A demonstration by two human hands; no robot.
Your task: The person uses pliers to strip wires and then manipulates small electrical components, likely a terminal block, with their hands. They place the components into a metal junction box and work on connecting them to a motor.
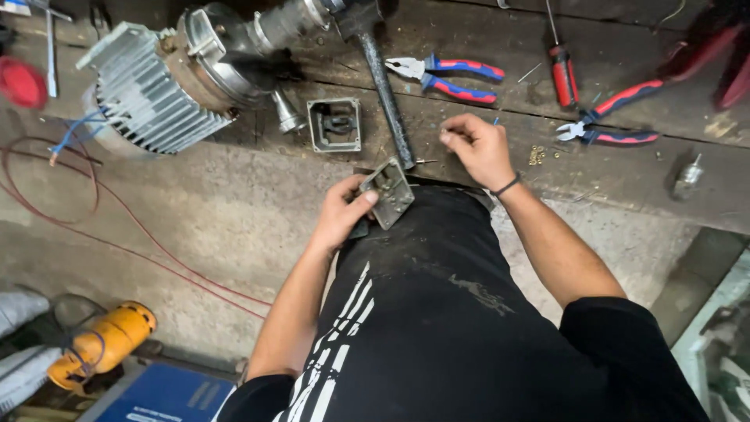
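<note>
My left hand (pixel 344 211) grips a small grey metal cover plate (pixel 388 191), holding it tilted against my black shirt at the edge of the wooden bench (pixel 625 168). My right hand (pixel 478 144) rests on the bench with its fingertips pinched together, apparently on something tiny that I cannot make out. A small screw (pixel 426 162) lies on the wood just left of it. A square grey metal terminal box (pixel 334 123) sits on the bench beyond my left hand, next to a finned electric motor (pixel 168 82).
A hammer (pixel 384 82) lies between the box and my right hand. Red-and-blue pliers (pixel 449 78), a second pair (pixel 609 117), a red screwdriver (pixel 562 70) and small brass nuts (pixel 537 155) lie on the bench. Red wire (pixel 117 227) trails over the concrete floor; an orange tool (pixel 105 342) lies below.
</note>
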